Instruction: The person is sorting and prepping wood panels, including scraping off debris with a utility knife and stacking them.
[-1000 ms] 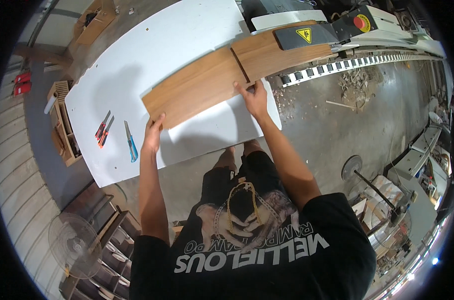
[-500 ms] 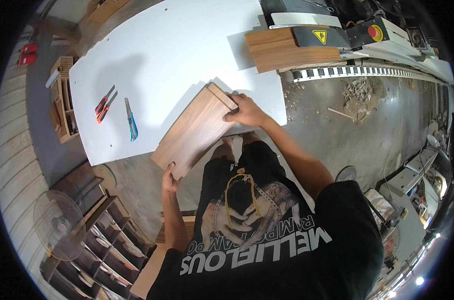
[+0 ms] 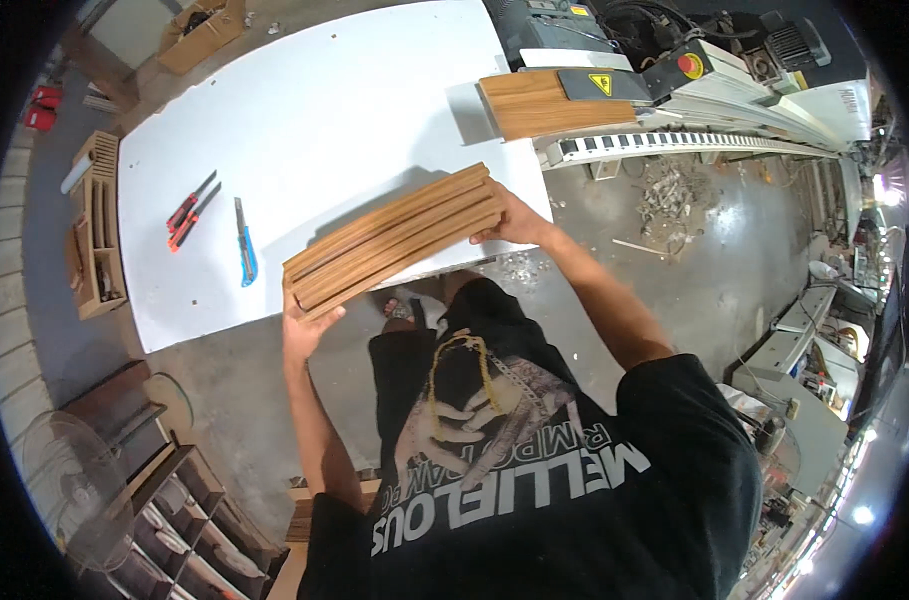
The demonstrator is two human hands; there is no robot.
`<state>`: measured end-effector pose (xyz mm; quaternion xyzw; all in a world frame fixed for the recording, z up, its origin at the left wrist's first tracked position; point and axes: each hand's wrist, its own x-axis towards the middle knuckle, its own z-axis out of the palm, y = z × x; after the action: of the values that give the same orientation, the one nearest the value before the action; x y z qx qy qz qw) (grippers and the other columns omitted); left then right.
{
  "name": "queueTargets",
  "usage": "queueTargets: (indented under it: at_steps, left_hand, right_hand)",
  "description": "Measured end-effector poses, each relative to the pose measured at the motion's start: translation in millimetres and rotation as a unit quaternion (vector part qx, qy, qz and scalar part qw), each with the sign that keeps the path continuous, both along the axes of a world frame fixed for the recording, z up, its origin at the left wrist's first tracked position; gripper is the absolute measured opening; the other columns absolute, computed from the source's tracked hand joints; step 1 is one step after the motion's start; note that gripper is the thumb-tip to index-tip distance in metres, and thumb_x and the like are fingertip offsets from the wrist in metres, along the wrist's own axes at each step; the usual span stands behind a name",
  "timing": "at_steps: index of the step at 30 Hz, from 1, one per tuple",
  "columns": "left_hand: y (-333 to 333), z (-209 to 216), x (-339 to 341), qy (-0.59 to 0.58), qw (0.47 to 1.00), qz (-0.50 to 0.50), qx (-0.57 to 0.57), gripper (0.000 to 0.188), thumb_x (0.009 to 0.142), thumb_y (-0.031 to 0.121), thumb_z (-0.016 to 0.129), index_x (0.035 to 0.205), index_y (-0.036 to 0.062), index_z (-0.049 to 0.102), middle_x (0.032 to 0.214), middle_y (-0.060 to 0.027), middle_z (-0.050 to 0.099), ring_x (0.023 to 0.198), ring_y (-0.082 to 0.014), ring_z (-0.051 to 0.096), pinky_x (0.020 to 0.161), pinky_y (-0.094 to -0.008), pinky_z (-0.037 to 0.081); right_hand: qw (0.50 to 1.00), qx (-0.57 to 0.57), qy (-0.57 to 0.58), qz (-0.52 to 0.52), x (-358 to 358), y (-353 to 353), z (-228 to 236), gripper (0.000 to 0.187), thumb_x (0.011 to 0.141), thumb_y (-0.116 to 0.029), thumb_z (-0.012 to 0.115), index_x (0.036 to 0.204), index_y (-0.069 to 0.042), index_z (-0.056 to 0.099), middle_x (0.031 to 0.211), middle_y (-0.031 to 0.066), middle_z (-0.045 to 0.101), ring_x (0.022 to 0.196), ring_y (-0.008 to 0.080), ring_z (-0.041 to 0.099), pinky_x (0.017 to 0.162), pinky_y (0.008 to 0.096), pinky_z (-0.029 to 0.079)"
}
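A stack of several brown wood-grain boards (image 3: 394, 238) is held between my hands over the front edge of the white table (image 3: 314, 110), its layered long edges facing up. My left hand (image 3: 309, 328) is closed round the stack's left end, thumb along the near side. At the other end my right hand (image 3: 514, 220) grips the boards, with some of its fingers hidden behind them. Left of the stack, a blue utility knife (image 3: 247, 255) lies on the table beside two red-orange utility knives (image 3: 186, 222), blades out.
At the table's right stands a machine with a red stop button (image 3: 690, 66) and a wood-grain board (image 3: 524, 105) on it. A slotted white rail (image 3: 674, 143) runs rightward. Scraps (image 3: 674, 195) litter the floor. A fan (image 3: 79, 490) and a shelf rack (image 3: 189, 510) stand lower left.
The stack has turned from showing a broad face to showing its layered edges, and lies at a flatter slant. My left hand has moved up and left; the view has shifted slightly.
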<state>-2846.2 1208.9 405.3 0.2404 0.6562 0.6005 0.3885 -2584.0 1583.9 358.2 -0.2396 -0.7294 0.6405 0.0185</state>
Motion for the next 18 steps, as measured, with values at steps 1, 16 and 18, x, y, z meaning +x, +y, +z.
queueTargets:
  at_steps: [1, 16, 18]
  left_hand:
    - [-3.8, -6.8, -0.6, 0.014, 1.000, 0.009, 0.000, 0.094, 0.076, -0.001, 0.090, 0.153, 0.0041, 0.037, 0.134, -0.0104, 0.062, 0.122, -0.0210, 0.061, 0.106, -0.0381, 0.054]
    - [5.7, -26.0, 25.0, -0.018, 0.985, 0.101, 0.141, 0.120, 0.086, 0.073, 0.065, 0.169, 0.0088, 0.006, 0.173, -0.0107, 0.017, 0.158, -0.0261, 0.019, 0.128, -0.0460, 0.013]
    - [3.1, -30.4, 23.1, -0.034, 0.982, 0.111, 0.152, 0.114, 0.091, 0.075, 0.058, 0.169, 0.0084, 0.007, 0.174, -0.0102, 0.015, 0.159, -0.0263, 0.017, 0.128, -0.0460, 0.011]
  right_hand:
    - [0.996, 0.081, -0.020, 0.004, -2.5, -13.4, 22.8, 0.111, 0.073, -0.004, 0.093, 0.161, 0.000, 0.025, 0.152, 0.0212, 0.046, 0.141, 0.0320, 0.047, 0.120, 0.0402, 0.044]
    - [0.988, -0.010, 0.102, -0.118, -7.6, -60.3, 42.8, 0.122, 0.069, -0.008, 0.087, 0.168, -0.011, 0.015, 0.174, 0.0100, 0.018, 0.160, 0.0249, 0.015, 0.130, 0.0408, 0.013]
    - [0.987, -0.013, 0.097, -0.126, -7.3, -61.6, 42.1, 0.123, 0.068, -0.010, 0.088, 0.168, -0.011, 0.016, 0.174, 0.0106, 0.018, 0.160, 0.0249, 0.014, 0.130, 0.0412, 0.013]
